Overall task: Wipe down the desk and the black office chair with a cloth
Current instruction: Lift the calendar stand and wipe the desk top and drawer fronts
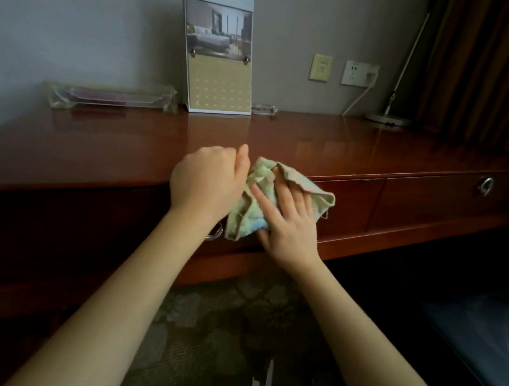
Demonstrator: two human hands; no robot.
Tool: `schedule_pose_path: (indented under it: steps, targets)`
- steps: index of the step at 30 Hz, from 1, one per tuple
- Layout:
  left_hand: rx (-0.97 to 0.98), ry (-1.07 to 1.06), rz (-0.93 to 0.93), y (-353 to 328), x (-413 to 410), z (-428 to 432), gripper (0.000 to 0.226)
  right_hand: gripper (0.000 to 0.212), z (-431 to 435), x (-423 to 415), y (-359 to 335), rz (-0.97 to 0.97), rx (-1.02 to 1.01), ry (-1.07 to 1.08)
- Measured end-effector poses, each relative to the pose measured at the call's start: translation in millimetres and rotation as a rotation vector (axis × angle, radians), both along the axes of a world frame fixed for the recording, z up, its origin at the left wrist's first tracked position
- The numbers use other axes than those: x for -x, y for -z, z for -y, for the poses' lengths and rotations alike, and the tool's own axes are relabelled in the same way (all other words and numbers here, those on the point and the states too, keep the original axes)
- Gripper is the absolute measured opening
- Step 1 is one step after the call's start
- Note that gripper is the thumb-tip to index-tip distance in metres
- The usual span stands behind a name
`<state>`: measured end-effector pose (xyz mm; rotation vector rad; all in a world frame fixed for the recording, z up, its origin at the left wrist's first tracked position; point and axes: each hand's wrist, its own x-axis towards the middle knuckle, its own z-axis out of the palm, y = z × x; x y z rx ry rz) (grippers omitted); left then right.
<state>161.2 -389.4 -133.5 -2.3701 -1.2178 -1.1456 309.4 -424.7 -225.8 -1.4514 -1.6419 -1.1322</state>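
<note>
At the left, your left hand [207,182] is balled up, thumb raised, its curled fingers apparently gripping the left side of the cloth [255,205]; the fingertips themselves are hidden. The cloth, a crumpled pale green-and-cream towel with a blue patch near its lower edge, hangs bunched between both hands just in front of the desk [95,152], level with its front edge and drawer fronts. Your right hand [290,227] lies flat on it, fingers straight and slightly spread, a fold draped over the tips.

You appear to be refolding before wiping. Fold it into a flat pad with a clean face out, so the glossy red-brown top shows no streaks. Work from the clear tray [110,96] and the calendar [219,65] rightward, lifting them rather than wiping round them. Take in the ring pull [485,186]. The black office chair [481,339], only a dark seat at lower right, looks untouched.
</note>
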Motion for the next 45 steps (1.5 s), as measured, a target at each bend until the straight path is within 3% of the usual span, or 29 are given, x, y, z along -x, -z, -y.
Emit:
schedule_pose_path:
  steps: [2,8,13,15,18,25,33,36,42,45]
  targets:
    - [-0.062,0.039,-0.010,3.5,6.2,-1.9,0.044,0.053,-0.8,-23.4,-0.8,-0.101,-0.052,0.051]
    - [-0.095,0.068,0.005,8.4,8.4,4.3,0.036,0.073,13.0,-96.3,-2.1,-0.804,-0.168,0.100]
    - [-0.069,-0.004,0.004,11.8,3.3,10.2,0.036,0.072,27.8,-139.6,7.6,-1.305,-0.344,0.087]
    - [-0.050,-0.013,0.005,10.7,1.9,12.0,0.037,0.064,28.6,-133.0,8.5,-1.314,-0.339,0.097]
    - [-0.042,-0.022,0.007,9.0,0.0,14.0,0.038,0.072,24.2,-97.6,3.2,-1.201,-0.255,0.101]
    - [-0.088,0.030,0.060,8.8,2.5,12.6,0.028,0.065,6.9,-7.4,11.0,-0.455,0.071,-0.011]
    - [-0.083,0.054,0.067,8.7,4.9,12.0,0.024,0.060,6.9,-53.0,8.2,-0.265,0.018,0.042]
    - [-0.100,0.051,0.087,11.5,7.1,11.2,0.026,0.064,9.8,-63.2,6.0,-0.460,-0.049,0.067]
    - [-0.041,0.036,0.030,8.6,10.9,14.0,0.031,0.071,17.9,-131.1,-7.6,-1.406,-0.449,0.074]
    - [-0.027,0.004,-0.011,5.9,9.2,17.0,0.033,0.064,24.6,-138.3,-15.0,-1.512,-0.417,0.180]
